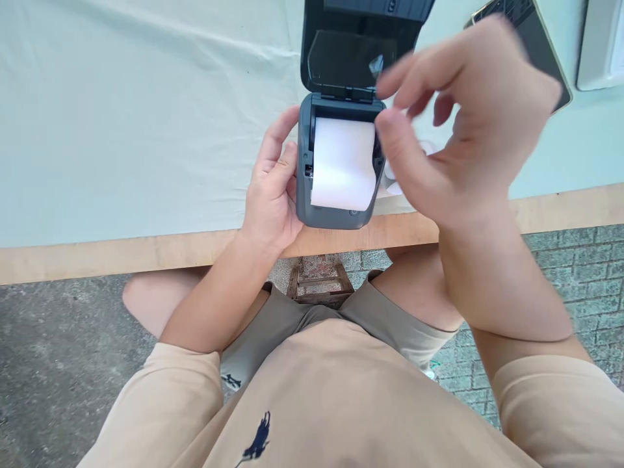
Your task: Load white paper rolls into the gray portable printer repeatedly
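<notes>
My left hand grips a dark grey portable label printer from its left side, fingers and thumb along the edge. The printer's lid stands raised on its hinge. Inside the body lies white label paper, its loose end lying over the front part. Over the printer's right edge is my right hand, slightly blurred, thumb and forefinger apart near the hinge with nothing visible between them. Whether those fingertips touch the printer is unclear. Partly hidden behind this hand, small white rolls sit on the table.
A pale cloth covers the table, with a bare wooden front edge. At the upper right lies a dark phone, partly behind my right hand. A white box-like object is at the far right. A wooden stool shows below.
</notes>
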{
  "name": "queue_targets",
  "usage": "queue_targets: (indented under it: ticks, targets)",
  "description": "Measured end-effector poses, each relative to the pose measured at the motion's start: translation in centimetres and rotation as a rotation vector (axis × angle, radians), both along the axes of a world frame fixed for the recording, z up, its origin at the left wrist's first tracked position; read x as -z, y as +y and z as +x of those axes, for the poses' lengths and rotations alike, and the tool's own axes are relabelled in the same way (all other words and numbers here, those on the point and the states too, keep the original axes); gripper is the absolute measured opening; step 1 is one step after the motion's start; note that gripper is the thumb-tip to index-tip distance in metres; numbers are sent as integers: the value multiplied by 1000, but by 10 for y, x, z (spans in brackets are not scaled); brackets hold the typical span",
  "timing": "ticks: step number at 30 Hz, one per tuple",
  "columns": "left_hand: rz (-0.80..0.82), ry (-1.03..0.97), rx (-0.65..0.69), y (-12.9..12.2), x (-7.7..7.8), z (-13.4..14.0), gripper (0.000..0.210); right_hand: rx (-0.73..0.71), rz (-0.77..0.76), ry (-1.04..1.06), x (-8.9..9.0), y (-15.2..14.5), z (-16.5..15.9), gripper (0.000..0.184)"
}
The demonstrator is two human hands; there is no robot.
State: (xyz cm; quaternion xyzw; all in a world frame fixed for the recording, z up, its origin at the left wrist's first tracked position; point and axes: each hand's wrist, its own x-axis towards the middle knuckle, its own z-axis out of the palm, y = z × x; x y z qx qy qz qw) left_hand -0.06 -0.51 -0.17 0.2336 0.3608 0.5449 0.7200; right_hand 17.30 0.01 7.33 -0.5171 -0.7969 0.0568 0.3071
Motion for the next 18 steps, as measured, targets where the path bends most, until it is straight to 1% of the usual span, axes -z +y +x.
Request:
queue_targets:
  ticks: [2,3,5,7,10,11,14,16,18]
  targets:
    - [-2,22,10,-1,-1,0,22,-14,-165,-240,-3,3,-2,10]
    - [6,26,20,-2,-2,0,22,-1,-264,-343,-4,4,-3,11]
    - [23,31,45,-3,-2,0,23,42,-401,-475,-7,4,-6,22]
    - [20,57,62,-4,-2,0,24,68,-462,-589,-9,3,-10,28]
    - [3,105,70,-4,-3,0,25,86,-487,-702,-11,2,-15,29]
    - [-2,112,72,-4,-4,1,25,91,-490,-692,-13,2,-16,30]
    - [-12,97,55,-3,-6,1,25,98,-456,-575,-20,-2,-11,37]
    - [-24,84,34,-2,-7,1,26,55,-365,-409,-24,-7,-1,40]
    - [-39,98,23,-1,-8,1,26,39,-254,-137,-25,-11,15,39]
